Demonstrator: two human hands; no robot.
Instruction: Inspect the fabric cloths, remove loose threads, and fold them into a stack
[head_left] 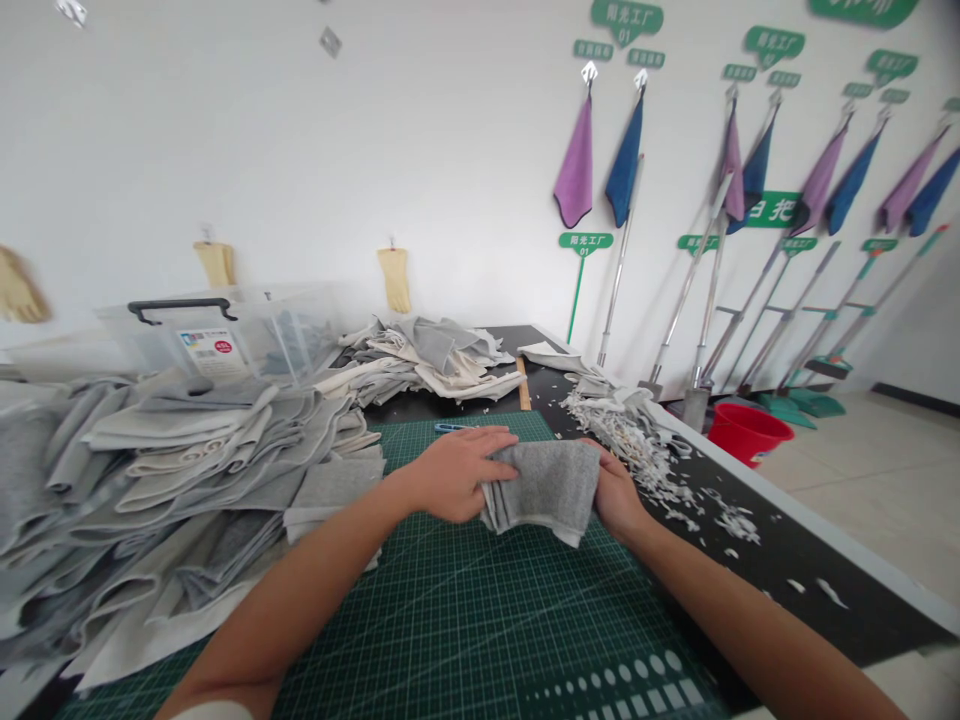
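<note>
The step in hand seems to be squaring up a layered gray cloth (546,488), held over the green cutting mat (442,610), inward from the right edge of the counter (870,620). The left hand (465,472) pinches its left end, fingers nearly together; the right hand (616,492) grips its right end, fingertips hidden. Moving it calls for even grips.
</note>
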